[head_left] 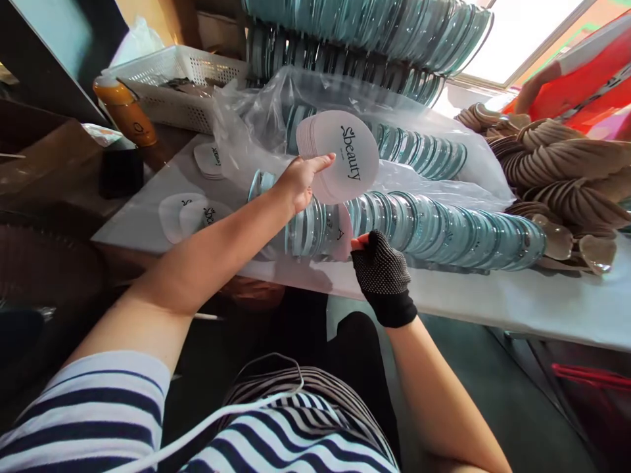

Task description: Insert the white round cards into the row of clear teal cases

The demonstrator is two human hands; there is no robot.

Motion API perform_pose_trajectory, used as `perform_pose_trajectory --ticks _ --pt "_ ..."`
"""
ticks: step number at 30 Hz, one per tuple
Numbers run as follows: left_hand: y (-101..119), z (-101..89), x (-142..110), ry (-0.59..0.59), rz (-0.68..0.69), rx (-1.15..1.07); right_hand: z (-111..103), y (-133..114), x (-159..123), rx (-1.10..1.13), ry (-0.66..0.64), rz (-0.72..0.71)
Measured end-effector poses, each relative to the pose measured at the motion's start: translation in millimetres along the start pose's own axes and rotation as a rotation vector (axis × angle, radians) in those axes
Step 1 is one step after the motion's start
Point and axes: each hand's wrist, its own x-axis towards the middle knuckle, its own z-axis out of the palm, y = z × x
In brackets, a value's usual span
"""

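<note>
Left hand [298, 185] was closed on white card stack [352, 154], over teal row [428, 226] | right hand [382, 276], fingers curled, pinched pink card [344, 230] in this row | cards seemed light, stiff, slightly slippery; best held by rims

Strong white light fills a window [527, 29] beyond the far side of the white-topped table [458, 292], while the area past the table's left end lies in shadow. Beyond that end stands a pale bluish panel [59, 33] with dark edges, a tan surface [152, 13] shows behind the table, and grey-green floor [458, 368] lies below its near edge.
</note>
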Motion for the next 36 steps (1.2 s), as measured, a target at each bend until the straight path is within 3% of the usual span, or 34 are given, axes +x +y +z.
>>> perform_pose_trajectory --ticks 9,12,15,17,19,21,24,26,29,32,36 --pt "-4.3 -6.4 4.9 -0.033 0.043 0.004 17.1 -19.1 16.8 -0.297 -0.208 0.025" --pt "-5.0 -7.1 5.6 -0.034 0.049 0.019 17.7 -13.9 15.7 0.104 -0.459 0.144" --pt "-9.6 -6.0 5.8 -0.027 0.075 0.034 17.8 -3.1 12.6 0.754 -0.761 0.263" --pt "-15.3 -4.1 5.9 -0.025 0.122 0.043 15.9 0.3 11.7 1.044 -0.807 0.289" --pt "-21.0 -1.7 5.4 -0.033 0.183 0.066 10.1 -0.2 14.8 0.995 -0.755 0.286" --pt "-23.9 1.1 2.7 -0.031 0.252 0.097 -0.5 -1.6 24.1 0.657 -0.583 0.242" --pt "-20.3 5.4 -9.9 -0.035 0.325 0.112 -22.1 -0.6 48.3 0.366 -0.035 0.099" --pt "-14.7 8.2 -23.6 -0.071 0.304 0.089 -33.7 -0.9 63.3 0.261 0.219 -0.021" --pt "-8.8 11.9 -43.2 -0.063 0.235 0.027 -34.5 -13.5 70.2 0.045 0.288 -0.165" --pt "-6.2 14.6 -51.5 0.009 0.198 -0.027 -16.1 -35.7 65.8 0.007 0.338 -0.244" --pt "12.8 5.8 -39.9 -0.011 0.224 -0.064 -5.6 -42.5 67.3 0.133 0.376 -0.046"
